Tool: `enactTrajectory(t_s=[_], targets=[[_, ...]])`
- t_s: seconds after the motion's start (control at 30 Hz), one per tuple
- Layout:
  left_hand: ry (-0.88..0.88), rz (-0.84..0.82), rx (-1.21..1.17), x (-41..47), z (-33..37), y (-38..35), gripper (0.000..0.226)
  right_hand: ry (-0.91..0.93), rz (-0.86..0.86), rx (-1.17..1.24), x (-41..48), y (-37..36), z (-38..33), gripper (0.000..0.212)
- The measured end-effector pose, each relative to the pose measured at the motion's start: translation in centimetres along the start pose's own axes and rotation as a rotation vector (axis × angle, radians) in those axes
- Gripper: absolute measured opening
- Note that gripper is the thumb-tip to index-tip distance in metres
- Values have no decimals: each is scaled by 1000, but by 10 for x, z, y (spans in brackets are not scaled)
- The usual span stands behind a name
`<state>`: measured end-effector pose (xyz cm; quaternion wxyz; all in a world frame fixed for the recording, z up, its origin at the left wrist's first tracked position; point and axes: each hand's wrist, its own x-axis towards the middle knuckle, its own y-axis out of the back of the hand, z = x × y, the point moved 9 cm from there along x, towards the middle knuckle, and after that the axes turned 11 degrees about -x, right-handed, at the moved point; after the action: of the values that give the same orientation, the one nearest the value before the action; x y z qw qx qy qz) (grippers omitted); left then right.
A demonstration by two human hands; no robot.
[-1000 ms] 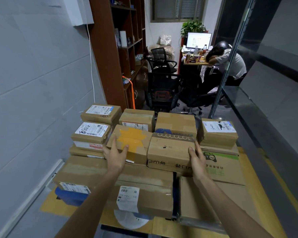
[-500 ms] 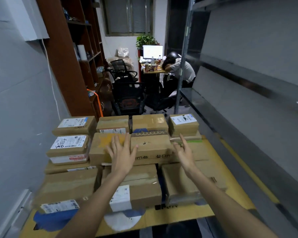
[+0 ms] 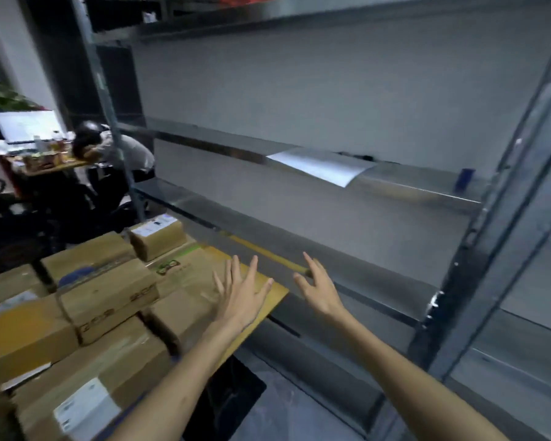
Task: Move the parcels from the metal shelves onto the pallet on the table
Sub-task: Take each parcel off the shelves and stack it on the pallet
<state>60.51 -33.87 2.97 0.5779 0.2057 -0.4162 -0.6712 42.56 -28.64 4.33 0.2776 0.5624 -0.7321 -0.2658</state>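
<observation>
Several brown cardboard parcels [image 3: 109, 294] are stacked on the yellow pallet board [image 3: 268, 297] at the lower left. My left hand [image 3: 239, 291] hovers over the pallet's right corner, fingers spread, holding nothing. My right hand [image 3: 318, 288] is open too, just past the pallet edge, in front of the metal shelves [image 3: 379, 186]. The shelf boards in view carry no parcels; only a white sheet [image 3: 322, 165] and a small blue object [image 3: 463, 179] lie on the middle board.
A dark shelf upright [image 3: 477, 265] stands at the right. A lower shelf board [image 3: 363, 291] runs close beside the pallet. At far left a person [image 3: 115, 148] leans on a desk with a monitor [image 3: 26, 125], and black office chairs [image 3: 19, 218] stand behind the parcels.
My view has swung right from the parcel stack to the metal shelves. Both hands have left the parcels they were touching and now hang open near the pallet's right edge.
</observation>
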Motion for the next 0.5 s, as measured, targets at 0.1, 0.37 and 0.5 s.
enactTrajectory(t_s=[0.1,0.37,0.5], targets=[[-155,-104,-11,-10,91,-57,74,-117,128,-24,-50,77,63,62],[-489,-335,-119,-121,339,-196,73,-378,412,-90,-249,268,216,61],[-563,-421,-156,-207,439,-258,75,-502,519,-111,-361,347,283,60]])
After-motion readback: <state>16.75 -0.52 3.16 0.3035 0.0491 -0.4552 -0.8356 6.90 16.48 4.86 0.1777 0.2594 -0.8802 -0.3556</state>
